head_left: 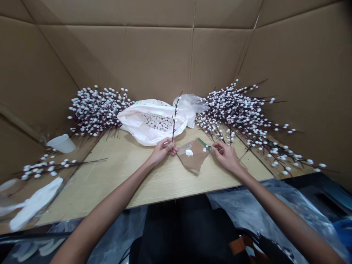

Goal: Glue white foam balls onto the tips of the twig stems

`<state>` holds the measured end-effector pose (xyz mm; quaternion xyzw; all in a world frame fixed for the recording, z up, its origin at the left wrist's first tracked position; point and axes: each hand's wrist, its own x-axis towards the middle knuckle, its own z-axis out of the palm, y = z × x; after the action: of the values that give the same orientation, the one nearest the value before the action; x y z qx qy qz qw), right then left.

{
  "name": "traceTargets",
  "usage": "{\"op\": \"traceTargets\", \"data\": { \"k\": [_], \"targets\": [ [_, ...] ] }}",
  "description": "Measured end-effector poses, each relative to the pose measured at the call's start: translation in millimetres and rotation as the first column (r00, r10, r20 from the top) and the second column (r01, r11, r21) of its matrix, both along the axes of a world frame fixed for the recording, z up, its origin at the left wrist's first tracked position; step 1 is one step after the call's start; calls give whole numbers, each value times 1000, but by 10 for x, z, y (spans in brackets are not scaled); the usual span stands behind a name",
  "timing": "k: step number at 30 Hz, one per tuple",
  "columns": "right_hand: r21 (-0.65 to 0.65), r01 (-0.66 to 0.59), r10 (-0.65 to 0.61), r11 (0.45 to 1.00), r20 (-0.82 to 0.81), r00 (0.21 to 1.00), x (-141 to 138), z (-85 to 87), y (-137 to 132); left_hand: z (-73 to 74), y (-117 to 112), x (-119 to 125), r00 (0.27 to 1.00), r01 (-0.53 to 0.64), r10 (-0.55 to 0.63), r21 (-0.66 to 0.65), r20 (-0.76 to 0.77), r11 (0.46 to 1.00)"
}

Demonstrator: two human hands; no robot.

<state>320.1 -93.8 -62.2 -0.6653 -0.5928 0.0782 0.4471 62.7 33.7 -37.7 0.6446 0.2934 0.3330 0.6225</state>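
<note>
Presently: left hand pinches the twig upright by its base, probably keeping its stem reachable. Right hand grips a small stick beside white paste on a cardboard scrap. A bag of white buds lies just behind, handy.

No legible text, number, brand or sign anywhere. Faint teal and orange print along top edge of bag, too small and creased to read. Green strip on edge of card, no letters to make out on it.
</note>
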Motion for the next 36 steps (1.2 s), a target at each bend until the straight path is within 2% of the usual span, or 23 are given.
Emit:
{"op": "traceTargets", "data": {
  "k": [5, 10, 15, 19, 21, 22, 25, 26, 28, 31, 33, 36],
  "targets": [
    [22, -12, 13, 1000, -61, 998, -29, 19, 2, -26, 17, 6, 1000, 8, -8, -4, 0, 1000],
    [52, -1, 15, 999, -266, 964, -40, 31, 7, -29, 15, 6, 1000, 10, -10, 9, 14, 1000],
    [121, -17, 77, 993, -511, 856, -65, 150, 32, -28, -3, 15, 999, -16, 16, -5, 40, 1000],
    [181, -54, 161, 982, -656, 737, -157, 372, 86, -31, -21, 21, 995, -54, 51, 29, 84, 998],
    [200, -94, 213, 975, -731, 648, -228, 521, 136, -25, -32, 18, 993, -66, 61, 51, 101, 997],
    [205, -124, 239, 971, -785, 571, -266, 601, 170, -21, -37, 15, 992, -72, 65, 59, 107, 996],
    [231, -261, 297, 937, -922, 250, -388, 838, 313, -5, -60, 3, 988, -103, 95, 63, 126, 993],
    [249, -308, 310, 918, -936, 166, -431, 909, 374, -3, -69, 0, 985, -120, 111, 62, 134, 991],
    [286, -376, 344, 881, -934, 96, -519, 1031, 508, -6, -92, -3, 978, -153, 142, 60, 152, 986],
    [317, -415, 378, 853, -923, 73, -653, 1139, 697, -28, -131, 3, 968, -195, 182, 62, 174, 979],
    [327, -430, 398, 842, -914, 85, -732, 1148, 784, -43, -159, 14, 964, -214, 201, 60, 173, 975],
    [342, -431, 458, 835, -866, 200, -814, 1059, 841, -52, -190, 33, 963, -225, 215, 45, 165, 973]
  ]
}}
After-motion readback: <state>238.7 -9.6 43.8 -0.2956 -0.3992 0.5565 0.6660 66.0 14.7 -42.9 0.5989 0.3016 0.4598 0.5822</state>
